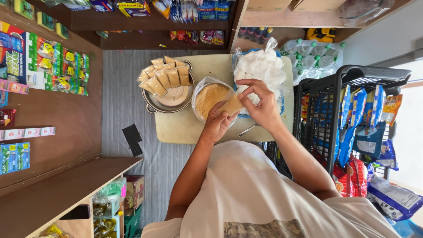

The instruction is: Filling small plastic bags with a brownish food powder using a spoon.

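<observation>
My left hand [217,122] and my right hand [260,103] together hold a small clear packet of brown powder [231,105] over a small table [185,125]. Just beyond the packet sits a bowl lined with a plastic bag of the same brown powder [207,98]. A metal pot [169,102] to the left carries several filled brown packets [165,75] laid across its lid. To the right of the bowl lies a blue-rimmed tray of white filled bags [260,66]. A metal spoon handle [248,129] shows under my right wrist.
A black wire rack [328,110] hung with snack packets stands at the right. Wooden shelves with packaged goods [44,61] line the left wall, and more goods hang at the top. A pack of green-capped bottles [313,57] lies behind the table. A wooden counter [53,194] is at lower left.
</observation>
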